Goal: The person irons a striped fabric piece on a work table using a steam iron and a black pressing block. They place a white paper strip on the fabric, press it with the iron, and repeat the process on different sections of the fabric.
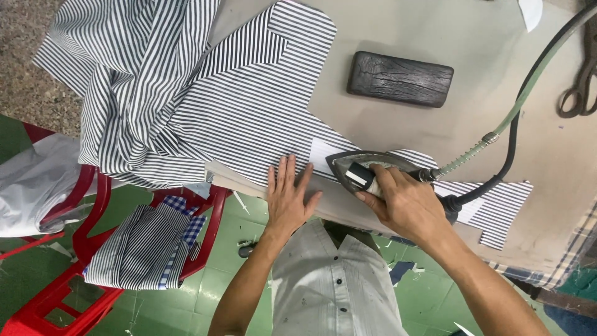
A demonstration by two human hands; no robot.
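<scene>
A black-and-white striped shirt piece (249,106) lies flat on the padded ironing table (435,37), with more striped cloth bunched at its left end. My left hand (288,196) rests flat on the near edge of the striped cloth, fingers spread. My right hand (404,202) grips the handle of a steam iron (367,165), which sits on the cloth just right of my left hand, its tip pointing left. A hose and cable (516,109) run from the iron's rear up to the right.
A dark rectangular block (400,79) lies on the table beyond the iron. Scissors (578,87) lie at the right edge. Below left, a red plastic chair (93,249) holds folded striped and checked garments (149,246). The floor is green tile.
</scene>
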